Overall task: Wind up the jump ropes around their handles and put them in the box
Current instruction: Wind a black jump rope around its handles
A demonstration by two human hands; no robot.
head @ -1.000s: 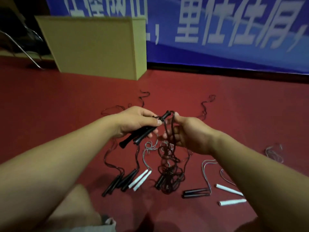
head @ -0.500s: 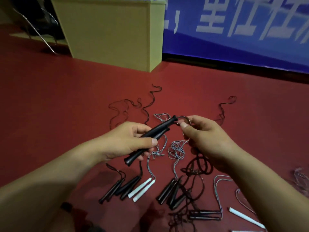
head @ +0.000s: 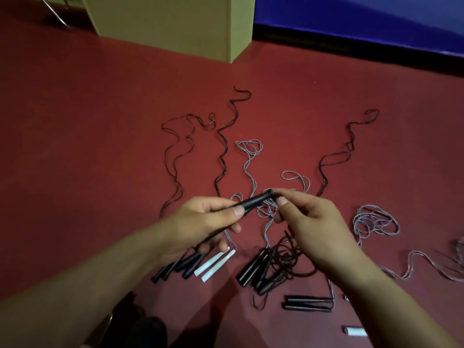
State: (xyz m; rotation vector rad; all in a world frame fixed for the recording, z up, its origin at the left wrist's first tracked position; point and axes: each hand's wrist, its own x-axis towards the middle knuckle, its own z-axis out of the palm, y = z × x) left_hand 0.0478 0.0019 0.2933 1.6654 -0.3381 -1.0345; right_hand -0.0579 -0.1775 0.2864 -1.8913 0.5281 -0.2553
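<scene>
While gripped in the closed left hand [head: 200, 222], black handles [head: 253, 202] slant up-right above the red floor [head: 88, 134]; right hand [head: 316, 229] pinching black rope [head: 288, 244] at their top end; other jump ropes [head: 223, 151] spread below; box [head: 175, 23] far behind, well apart

2 hands: left hand [head: 200, 222], right hand [head: 319, 229]. 1 tan box [head: 175, 23]. 1 pair of black handles [head: 253, 200] held. On the floor [head: 75, 121]: about 5 more black handle pairs, exact count unclear where they overlap; 1 white handle pair [head: 214, 264]; 1 lone white handle [head: 355, 331]. Several black and grey rope strands, too tangled to count.
</scene>
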